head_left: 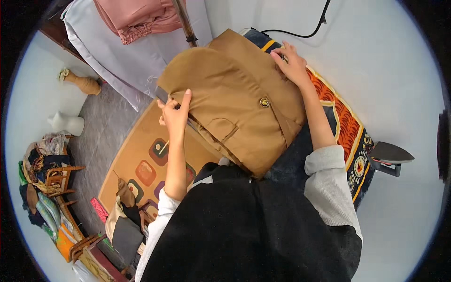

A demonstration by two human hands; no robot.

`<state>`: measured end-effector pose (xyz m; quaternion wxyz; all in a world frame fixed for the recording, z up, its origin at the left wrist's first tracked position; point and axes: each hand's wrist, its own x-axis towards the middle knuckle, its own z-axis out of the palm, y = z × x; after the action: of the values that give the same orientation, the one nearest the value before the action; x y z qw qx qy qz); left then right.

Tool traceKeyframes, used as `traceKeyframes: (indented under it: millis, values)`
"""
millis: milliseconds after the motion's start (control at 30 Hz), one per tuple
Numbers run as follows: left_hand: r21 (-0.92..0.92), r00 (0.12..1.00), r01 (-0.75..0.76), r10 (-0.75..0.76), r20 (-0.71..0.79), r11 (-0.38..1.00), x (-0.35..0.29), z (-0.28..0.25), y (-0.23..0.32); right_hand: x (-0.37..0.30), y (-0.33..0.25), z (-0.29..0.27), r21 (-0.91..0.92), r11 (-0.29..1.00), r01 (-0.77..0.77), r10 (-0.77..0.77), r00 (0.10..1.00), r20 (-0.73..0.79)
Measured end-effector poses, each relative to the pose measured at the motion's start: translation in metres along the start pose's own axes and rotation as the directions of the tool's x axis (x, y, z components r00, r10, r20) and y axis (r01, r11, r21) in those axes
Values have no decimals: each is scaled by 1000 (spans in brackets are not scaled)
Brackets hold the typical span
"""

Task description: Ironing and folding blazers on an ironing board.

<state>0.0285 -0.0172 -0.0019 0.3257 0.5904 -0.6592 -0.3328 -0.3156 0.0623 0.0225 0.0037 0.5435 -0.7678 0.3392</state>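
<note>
A tan jacket with a round gold-and-black button lies spread out in front of me, its curved front edge turned to the left. My left hand is at that left edge, with the thumb on top of the cloth and the fingers curled round the side. A grey strip shows beside those fingers. Farther off to the right, my right hand rests at the jacket's far right edge, its thumb and fingers apart. Beneath the jacket is a dark cloth with an orange pattern.
An iron stands to the right of the patterned cloth. Pale fabric and a folded pink garment lie at the far left, by a metal pole. A patterned mat, clothes-laden chairs and a white bust form are on the left.
</note>
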Motion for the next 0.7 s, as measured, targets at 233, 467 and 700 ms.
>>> traceKeyframes:
  millis: [233,467,700]
  values:
    - [-137,998,-36,28,-57,990,12,-3,-18,-69,-61,-50,44,990,135,-140,978,156]
    - [-171,988,-134,118,-102,976,25,-8,-20,-162,-90,-76,-296,952,81,-45,991,126]
    - [-153,998,10,-1,57,988,31,-6,-44,-209,-111,-60,-224,974,44,-38,999,30]
